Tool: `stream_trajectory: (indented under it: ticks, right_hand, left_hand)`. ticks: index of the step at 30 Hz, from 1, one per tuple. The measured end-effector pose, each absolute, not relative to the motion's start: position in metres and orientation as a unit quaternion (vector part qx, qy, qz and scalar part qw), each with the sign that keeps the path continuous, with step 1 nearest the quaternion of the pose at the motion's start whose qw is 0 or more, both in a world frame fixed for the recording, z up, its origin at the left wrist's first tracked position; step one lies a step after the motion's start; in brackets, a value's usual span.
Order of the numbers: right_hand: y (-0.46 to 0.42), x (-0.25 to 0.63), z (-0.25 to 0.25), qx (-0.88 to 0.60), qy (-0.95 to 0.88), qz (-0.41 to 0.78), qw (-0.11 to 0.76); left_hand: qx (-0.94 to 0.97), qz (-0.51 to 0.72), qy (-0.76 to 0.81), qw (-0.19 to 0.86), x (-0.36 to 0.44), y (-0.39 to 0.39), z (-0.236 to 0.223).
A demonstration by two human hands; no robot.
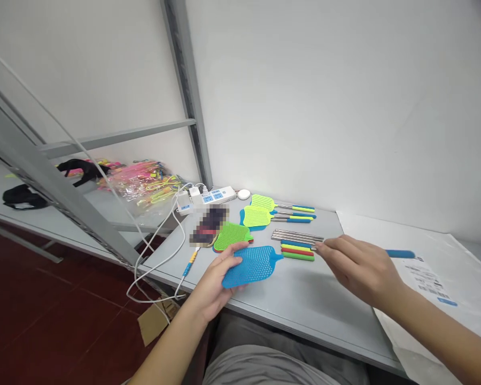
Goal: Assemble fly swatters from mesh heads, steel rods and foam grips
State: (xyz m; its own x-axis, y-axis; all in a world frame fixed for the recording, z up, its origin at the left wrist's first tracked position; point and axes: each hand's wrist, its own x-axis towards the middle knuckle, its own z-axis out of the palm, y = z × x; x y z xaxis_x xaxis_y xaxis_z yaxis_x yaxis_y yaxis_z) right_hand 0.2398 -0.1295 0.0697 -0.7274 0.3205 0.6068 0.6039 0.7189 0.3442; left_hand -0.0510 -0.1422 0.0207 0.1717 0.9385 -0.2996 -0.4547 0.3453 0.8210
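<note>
1. One blue flyswatter head (251, 267) is above the desk (316, 299); the left hand (218, 274) grips its broad end, seemingly leaving the neck (278, 257) clear.
2. The right hand (363, 267) pinches a blue-handled rod (401, 253).
3. Coloured grips (297, 252) lie parallel, apparently for easy reach.

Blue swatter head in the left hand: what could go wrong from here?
1. The left hand grips the blue swatter head away from its narrow neck, so a push there might twist it.
2. White cable loops hang past the desk edge near the left forearm and could snag.
3. The right hand is close to loose metal rods; a bump might scatter them.
</note>
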Motion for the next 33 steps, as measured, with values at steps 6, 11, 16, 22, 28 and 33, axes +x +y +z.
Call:
stream_trajectory:
  ticks: [6, 11, 16, 22, 28, 33]
  right_hand:
    - [-0.124, 0.189, 0.068, -0.202, -0.948, -0.195, 0.152]
    - [-0.102, 0.167, 0.059, -0.142, -0.957, -0.203, 0.153]
    - [-0.049, 0.155, 0.041, -0.133, -0.954, -0.228, 0.145]
    - [-0.006, 0.124, 0.012, -0.155, -0.959, -0.214, 0.104]
    - [-0.006, 0.114, 0.007, -0.195, -0.975, -0.091, 0.061]
    - [-0.006, 0.119, 0.014, -0.211, -0.974, -0.07, 0.039]
  left_hand:
    - [0.281, 0.46, 0.352, 0.766, -0.059, -0.138, 0.008]
    - [0.218, 0.519, 0.332, 0.757, -0.062, -0.131, -0.004]
    - [0.335, 0.677, 0.465, 0.461, -0.073, -0.136, -0.012]
    - [0.669, 0.513, 0.498, 0.202, -0.077, -0.134, -0.017]
    - [0.729, 0.397, 0.511, 0.224, -0.072, -0.121, -0.019]
    - [0.741, 0.345, 0.522, 0.244, -0.069, -0.117, -0.02]
